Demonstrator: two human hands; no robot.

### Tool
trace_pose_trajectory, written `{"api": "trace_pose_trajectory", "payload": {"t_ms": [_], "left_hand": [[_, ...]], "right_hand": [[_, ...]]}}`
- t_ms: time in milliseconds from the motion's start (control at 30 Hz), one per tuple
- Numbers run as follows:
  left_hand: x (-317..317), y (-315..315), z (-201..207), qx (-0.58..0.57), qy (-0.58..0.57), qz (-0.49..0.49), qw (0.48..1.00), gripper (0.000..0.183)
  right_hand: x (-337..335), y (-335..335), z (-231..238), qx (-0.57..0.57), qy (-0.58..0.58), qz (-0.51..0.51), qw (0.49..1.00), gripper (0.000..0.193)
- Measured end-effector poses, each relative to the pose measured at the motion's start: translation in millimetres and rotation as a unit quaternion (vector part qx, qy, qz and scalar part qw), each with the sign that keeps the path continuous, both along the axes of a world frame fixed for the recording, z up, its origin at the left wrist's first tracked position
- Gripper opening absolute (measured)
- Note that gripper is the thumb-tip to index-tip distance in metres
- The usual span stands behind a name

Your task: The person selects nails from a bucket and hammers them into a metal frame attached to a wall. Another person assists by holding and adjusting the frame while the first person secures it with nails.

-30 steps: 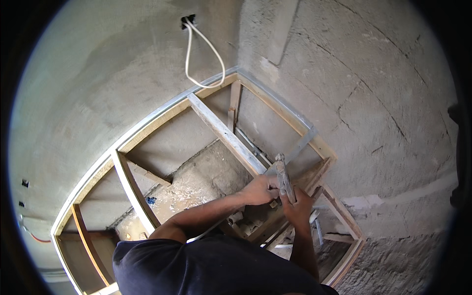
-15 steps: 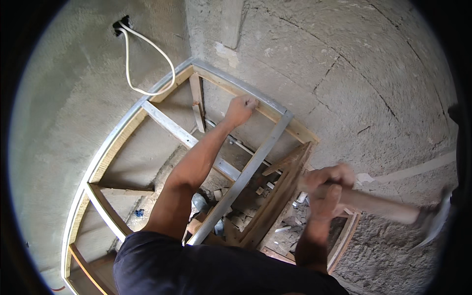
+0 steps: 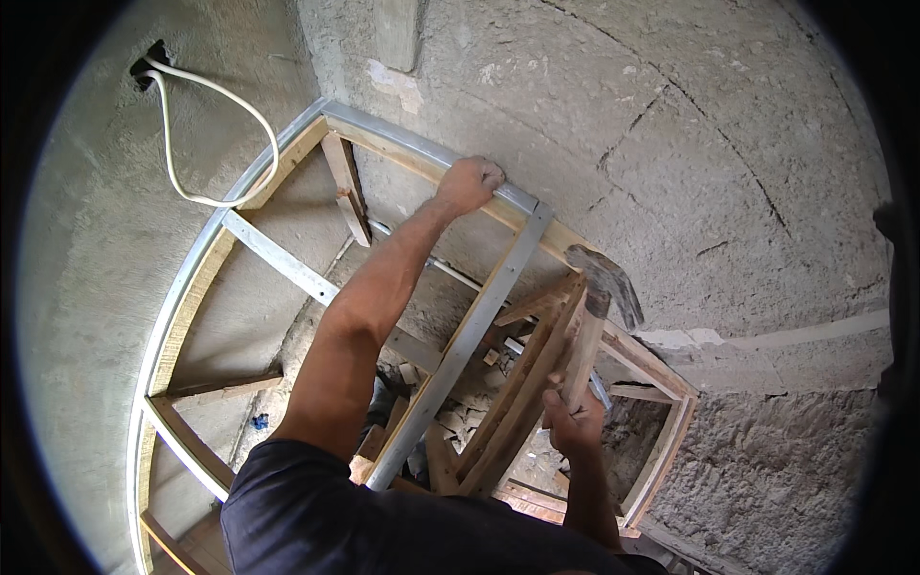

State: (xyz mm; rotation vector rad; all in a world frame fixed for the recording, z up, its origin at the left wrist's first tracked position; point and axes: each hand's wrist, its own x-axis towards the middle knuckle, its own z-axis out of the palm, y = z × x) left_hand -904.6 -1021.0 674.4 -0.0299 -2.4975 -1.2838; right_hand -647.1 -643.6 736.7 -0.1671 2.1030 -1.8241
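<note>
My right hand [image 3: 574,425] is wrapped round the wooden handle of a claw hammer [image 3: 584,353]. The hammer's dark, worn metal head is raised over the wooden frame [image 3: 570,240], near its far right part. At the far wall, my left hand [image 3: 470,184] rests on the grey metal channel [image 3: 402,141] lying along the top of the frame's back timber. Its fingers are closed together; whatever may be between them is too small or hidden to make out. A metal crosspiece [image 3: 479,331] runs from the channel's right end back toward my body.
A white cable loop [image 3: 171,158] hangs from a wall box on the left. Rough grey plaster walls [image 3: 690,144] meet in the far corner. Wooden struts [image 3: 345,187] stand below the frame, with rubble on the floor and open gaps between the members.
The hammer has swung from far right to upright near the frame, and my right hand has come lower and left. My left hand now lies on the channel. The view has shifted.
</note>
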Motion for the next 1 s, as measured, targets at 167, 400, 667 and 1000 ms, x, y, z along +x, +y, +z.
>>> {"api": "trace_pose_trajectory", "payload": {"t_ms": [167, 400, 667, 1000], "left_hand": [[-2, -2, -13, 0.018, -0.007, -0.004, 1.0, 0.02], [1, 0, -19, 0.043, 0.028, -0.002, 0.999, 0.02], [1, 0, -21, -0.026, 0.09, -0.008, 0.996, 0.021], [0, -2, -36, -0.014, 0.146, -0.018, 0.989, 0.017]], "right_hand": [[-16, -16, -1, 0.062, 0.043, 0.032, 0.997, 0.026], [-72, -55, 15, 0.133, 0.085, 0.041, 0.987, 0.038], [-128, -96, 8, 0.316, 0.219, 0.071, 0.92, 0.049], [-143, -119, 23, 0.414, 0.231, 0.088, 0.876, 0.054]]}}
